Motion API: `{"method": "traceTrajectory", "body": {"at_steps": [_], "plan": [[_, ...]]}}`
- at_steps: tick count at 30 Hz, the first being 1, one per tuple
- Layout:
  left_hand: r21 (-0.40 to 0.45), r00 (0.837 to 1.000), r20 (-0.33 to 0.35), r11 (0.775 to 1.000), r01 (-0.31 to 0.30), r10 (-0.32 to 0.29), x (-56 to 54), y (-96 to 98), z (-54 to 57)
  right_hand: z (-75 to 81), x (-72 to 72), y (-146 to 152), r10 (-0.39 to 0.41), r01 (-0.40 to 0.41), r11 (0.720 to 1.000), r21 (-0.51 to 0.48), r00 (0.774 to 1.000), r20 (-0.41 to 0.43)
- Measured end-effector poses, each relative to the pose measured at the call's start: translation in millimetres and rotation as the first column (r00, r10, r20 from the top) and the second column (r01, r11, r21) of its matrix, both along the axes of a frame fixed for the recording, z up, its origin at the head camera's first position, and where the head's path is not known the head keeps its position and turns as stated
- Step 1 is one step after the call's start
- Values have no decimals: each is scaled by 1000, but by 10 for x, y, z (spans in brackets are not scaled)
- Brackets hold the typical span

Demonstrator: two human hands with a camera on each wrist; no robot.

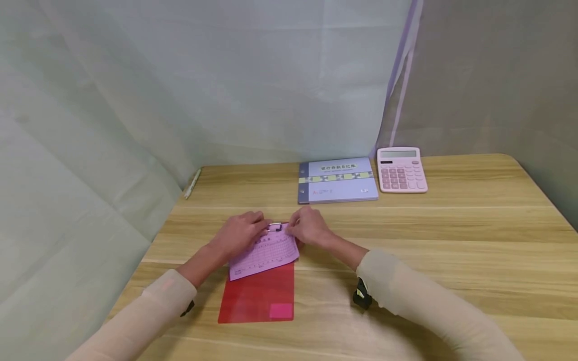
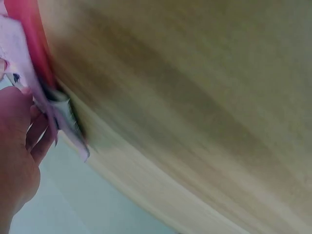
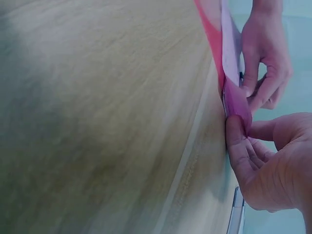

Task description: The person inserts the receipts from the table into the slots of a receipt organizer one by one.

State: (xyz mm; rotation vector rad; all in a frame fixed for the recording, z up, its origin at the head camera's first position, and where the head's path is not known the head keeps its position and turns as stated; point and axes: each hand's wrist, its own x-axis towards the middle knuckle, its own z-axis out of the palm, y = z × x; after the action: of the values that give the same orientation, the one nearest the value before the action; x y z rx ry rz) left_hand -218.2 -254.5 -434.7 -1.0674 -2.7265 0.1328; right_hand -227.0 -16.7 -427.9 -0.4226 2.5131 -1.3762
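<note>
A pink printed form point(image 1: 266, 258) lies slantwise over the upper part of a red clipboard point(image 1: 256, 291), below its metal clip point(image 1: 274, 227). My left hand point(image 1: 240, 233) pinches the form's top edge left of the clip. On the other side of the clip, my right hand point(image 1: 310, 227) pinches the form's upper right corner between thumb and fingers. In the right wrist view the form point(image 3: 238, 100) bends up from the clipboard between the two hands. The left wrist view shows the left fingers point(image 2: 41, 139) against the form, partly cut off by the frame.
Behind the clipboard lies a blue ledger book point(image 1: 338, 180), with a pink calculator point(image 1: 402, 170) to its right. A light green pen point(image 1: 192, 184) rests near the left edge of the wooden table point(image 1: 429, 240). Pale curtains point(image 1: 253, 85) hang behind the table.
</note>
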Motion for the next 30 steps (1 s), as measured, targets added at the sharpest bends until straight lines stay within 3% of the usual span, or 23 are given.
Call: {"method": "traceTrajectory", "body": {"at_steps": [10,30], "plan": [[-29,1000,-26,999,13,-13,6,3,-18,-40,-18,-37,13,-9,998,69,998,-62],[-61,999,-43,998,20,-22,-10,-16,-24,-77,-4,-88,-88,89,996,21,994,-63]]}}
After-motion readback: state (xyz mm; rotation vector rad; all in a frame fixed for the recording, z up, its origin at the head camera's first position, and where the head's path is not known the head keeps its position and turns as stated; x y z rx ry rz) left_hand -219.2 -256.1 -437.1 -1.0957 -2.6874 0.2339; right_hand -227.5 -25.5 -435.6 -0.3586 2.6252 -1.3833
